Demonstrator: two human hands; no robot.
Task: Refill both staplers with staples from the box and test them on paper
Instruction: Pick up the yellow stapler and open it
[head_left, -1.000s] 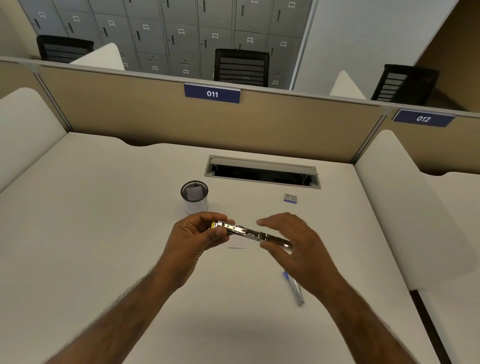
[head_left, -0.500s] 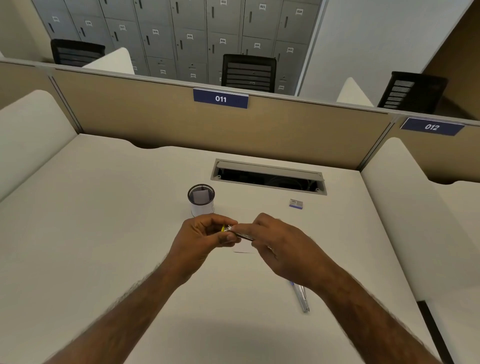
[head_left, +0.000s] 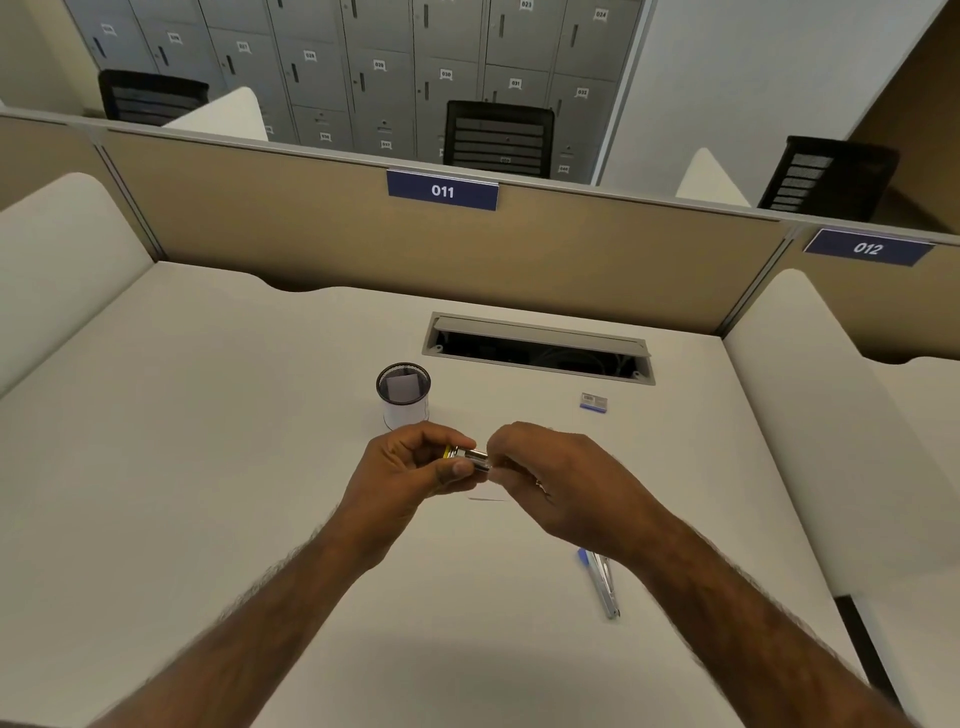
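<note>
Both hands hold a small metal stapler with a yellow end (head_left: 470, 458) above the middle of the white desk (head_left: 208, 467). My left hand (head_left: 410, 470) grips its yellow end between thumb and fingers. My right hand (head_left: 561, 486) closes over the other end and hides most of it. A second stapler, silver with a blue end (head_left: 600, 582), lies on the desk under my right wrist. The small staple box (head_left: 593, 402) sits to the back right. A thin strip of staples (head_left: 488, 500) lies on the desk below the hands; whether paper lies under it is unclear.
A black mesh cup (head_left: 403, 395) with a folded paper inside stands just behind my left hand. An open cable tray (head_left: 540, 349) is set into the desk at the back. Beige partitions and white side panels (head_left: 810, 415) enclose the desk.
My right hand has moved left along the stapler and closed over it, so the open metal channel seen a second ago is now covered. The left hand has kept its grip.
</note>
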